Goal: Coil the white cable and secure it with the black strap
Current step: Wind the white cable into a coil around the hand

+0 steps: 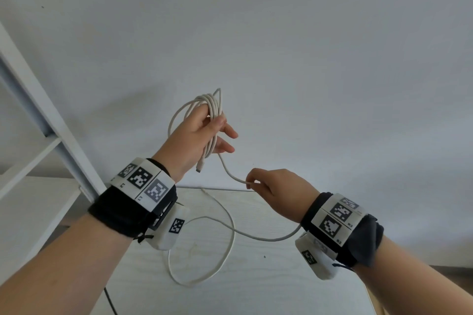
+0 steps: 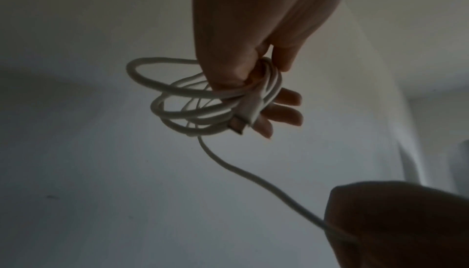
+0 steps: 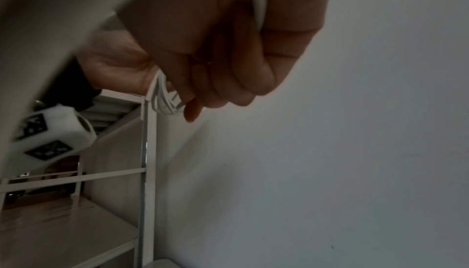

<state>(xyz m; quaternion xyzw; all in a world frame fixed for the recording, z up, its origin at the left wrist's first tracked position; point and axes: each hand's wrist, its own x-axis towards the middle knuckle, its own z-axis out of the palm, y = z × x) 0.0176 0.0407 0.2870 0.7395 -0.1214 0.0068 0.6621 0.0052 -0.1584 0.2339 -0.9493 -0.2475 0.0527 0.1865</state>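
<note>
Held up in front of the wall, my left hand (image 1: 204, 133) grips several loops of the white cable (image 1: 212, 107), thumb pressed over the bundle. One connector end (image 1: 199, 168) hangs below the palm. From the coil a single strand (image 1: 230, 174) runs down to my right hand (image 1: 256, 184), which pinches it between thumb and curled fingers. The rest of the cable (image 1: 231, 235) lies in a loose loop on the table. In the left wrist view the coil (image 2: 190, 99) and its plug (image 2: 243, 119) sit in the left hand (image 2: 253, 81). No black strap shows in any view.
A pale wooden table (image 1: 281, 276) lies below my hands, its back edge against a plain white wall. A white shelf frame (image 1: 38, 100) stands at the left, also seen as the shelf frame (image 3: 147, 152) in the right wrist view. A thin black cord (image 1: 110, 302) runs off the table's front left.
</note>
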